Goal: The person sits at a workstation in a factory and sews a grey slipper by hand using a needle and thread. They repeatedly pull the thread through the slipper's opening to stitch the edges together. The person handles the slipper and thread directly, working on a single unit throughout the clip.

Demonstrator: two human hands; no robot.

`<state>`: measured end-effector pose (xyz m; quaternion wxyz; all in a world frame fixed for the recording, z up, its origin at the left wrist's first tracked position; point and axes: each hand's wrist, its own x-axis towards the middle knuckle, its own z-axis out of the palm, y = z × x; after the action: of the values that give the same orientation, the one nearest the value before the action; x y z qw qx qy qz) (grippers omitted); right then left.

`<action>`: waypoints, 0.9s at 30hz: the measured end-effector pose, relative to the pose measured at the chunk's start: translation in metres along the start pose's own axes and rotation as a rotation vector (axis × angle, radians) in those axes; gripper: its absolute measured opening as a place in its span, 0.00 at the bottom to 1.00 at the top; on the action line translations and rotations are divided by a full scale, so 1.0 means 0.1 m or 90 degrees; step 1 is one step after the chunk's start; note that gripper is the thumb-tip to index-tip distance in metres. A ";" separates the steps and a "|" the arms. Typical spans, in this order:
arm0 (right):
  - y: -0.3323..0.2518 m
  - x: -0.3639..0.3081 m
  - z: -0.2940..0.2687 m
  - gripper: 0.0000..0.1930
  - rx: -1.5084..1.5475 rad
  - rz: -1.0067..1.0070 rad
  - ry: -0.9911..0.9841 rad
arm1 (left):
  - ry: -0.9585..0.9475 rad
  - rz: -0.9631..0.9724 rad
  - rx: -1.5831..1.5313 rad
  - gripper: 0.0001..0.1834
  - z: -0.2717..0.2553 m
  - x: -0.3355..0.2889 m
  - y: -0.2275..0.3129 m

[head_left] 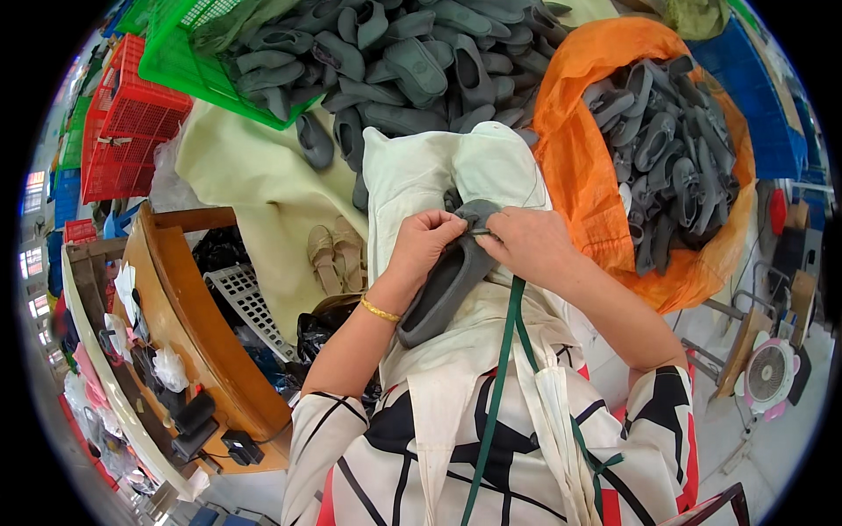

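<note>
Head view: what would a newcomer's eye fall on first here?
First, the two hands at centre: the left hand and right hand together grip a dark grey moulded shoe over a cream cloth on the lap. Next, the bright orange sack at upper right, filled with more grey shoes, and the green plastic crate at upper left beside a heap of the same shoes.

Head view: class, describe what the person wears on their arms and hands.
Both forearms are bare and without gloves. The left hand has a thin gold bangle at its wrist; the right hand wears nothing. Short white sleeves with black lines and red patches cover the upper arms.
</note>
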<state>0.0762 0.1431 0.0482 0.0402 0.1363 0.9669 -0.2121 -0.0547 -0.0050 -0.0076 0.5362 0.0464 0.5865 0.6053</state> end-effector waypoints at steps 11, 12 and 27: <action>-0.03 0.02 0.00 0.14 0.006 -0.003 0.007 | 0.002 -0.004 -0.011 0.05 -0.02 0.01 -0.02; -0.04 0.02 -0.01 0.13 0.005 -0.001 0.005 | 0.002 -0.005 -0.014 0.05 -0.02 0.00 -0.01; -0.02 0.03 0.04 0.14 0.007 -0.001 -0.003 | 0.004 -0.015 -0.002 0.05 -0.03 0.00 -0.02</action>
<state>0.0727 0.1402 0.0453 0.0415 0.1351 0.9658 -0.2175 -0.0559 -0.0071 -0.0099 0.5414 0.0365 0.5880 0.5998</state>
